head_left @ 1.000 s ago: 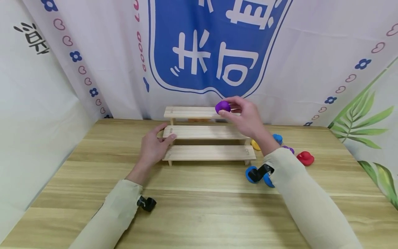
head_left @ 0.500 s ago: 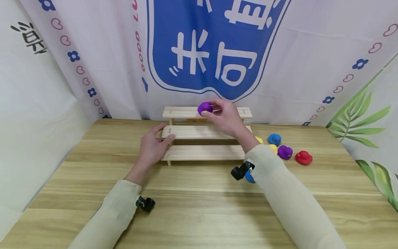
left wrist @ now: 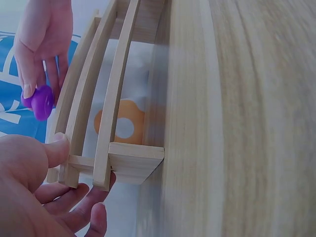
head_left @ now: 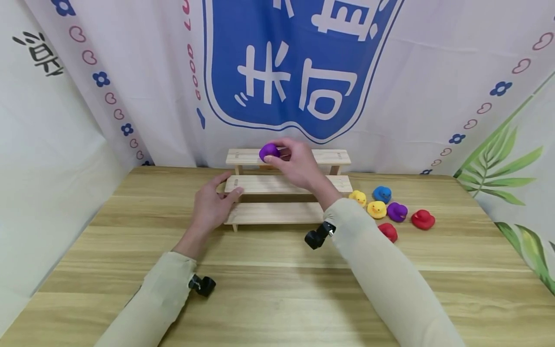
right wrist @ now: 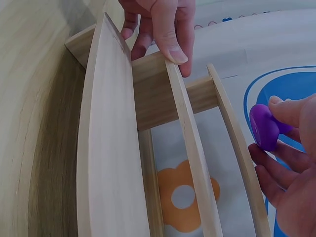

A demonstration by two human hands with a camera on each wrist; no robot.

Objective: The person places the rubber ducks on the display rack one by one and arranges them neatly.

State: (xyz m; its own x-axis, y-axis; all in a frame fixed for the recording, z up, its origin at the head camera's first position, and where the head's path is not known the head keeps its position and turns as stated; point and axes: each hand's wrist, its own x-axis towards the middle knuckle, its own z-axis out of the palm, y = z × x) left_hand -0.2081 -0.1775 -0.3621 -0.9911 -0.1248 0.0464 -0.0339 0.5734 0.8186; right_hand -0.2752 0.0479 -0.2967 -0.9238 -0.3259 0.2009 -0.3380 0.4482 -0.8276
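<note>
Right hand point(head_left: 297, 163) pinches purple duck point(head_left: 268, 152) by top board point(head_left: 331, 156) of wooden rack point(head_left: 273, 212); contact unclear. Left hand point(head_left: 211, 205), apart, grips middle board's point(head_left: 266, 184) left end. Other ducks point(head_left: 376, 210) on table point(head_left: 269, 289), right.

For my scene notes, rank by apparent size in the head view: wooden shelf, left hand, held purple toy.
1. Wooden shelf
2. Left hand
3. Purple toy, partly covered by the right hand
</note>
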